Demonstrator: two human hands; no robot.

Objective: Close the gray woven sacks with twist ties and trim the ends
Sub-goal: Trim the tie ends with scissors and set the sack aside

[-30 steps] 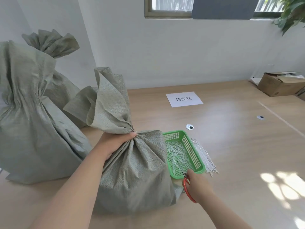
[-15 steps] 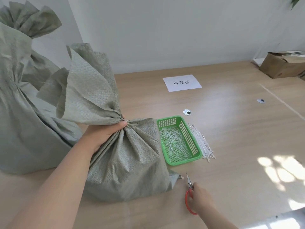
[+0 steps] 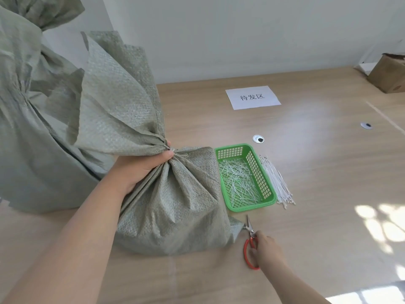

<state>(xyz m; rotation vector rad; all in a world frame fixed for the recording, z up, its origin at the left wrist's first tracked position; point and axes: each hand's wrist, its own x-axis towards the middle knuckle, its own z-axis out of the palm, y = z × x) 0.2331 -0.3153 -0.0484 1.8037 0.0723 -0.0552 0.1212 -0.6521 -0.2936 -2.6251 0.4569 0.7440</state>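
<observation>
L hand [image 3: 140, 170] grips the gathered neck of the gray woven sack [image 3: 175, 205], thumb on top and fingers wrapped under the bunched fabric. The sack sits on the wooden table [image 3: 306, 167] at front-centre, body bulging below the grip, with the loose top fanning up and to the left above the hand. A pale bit shows at the neck by the thumb tip, too small to tell what it is.

R hand [image 3: 268, 251] is low at the sack's front-right corner, fingers curled round the red handle of the scissors [image 3: 250, 232]. The scissors lie on the table w/ blades together, tips pointing away toward the green plastic basket [image 3: 252, 207]. The blades are just beside the sack's bottom corner.

The basket is touching or nearly touching the sack's right side and holds a heap of short white cut ends [image 3: 238, 183]. A bundle of long white ties [image 3: 275, 181] lies on the table right against the basket's right wall.

Farther back is a white paper sheet [image 3: 252, 97] printed "待发区". Two round desk grommets [image 3: 258, 139] are set into the tabletop, one behind the basket and one well to the right. A cardboard box [image 3: 388, 77] is at the far-right edge. More gray sacks w/ gathered necks [image 3: 19, 139] stand at left, against the white wall.
</observation>
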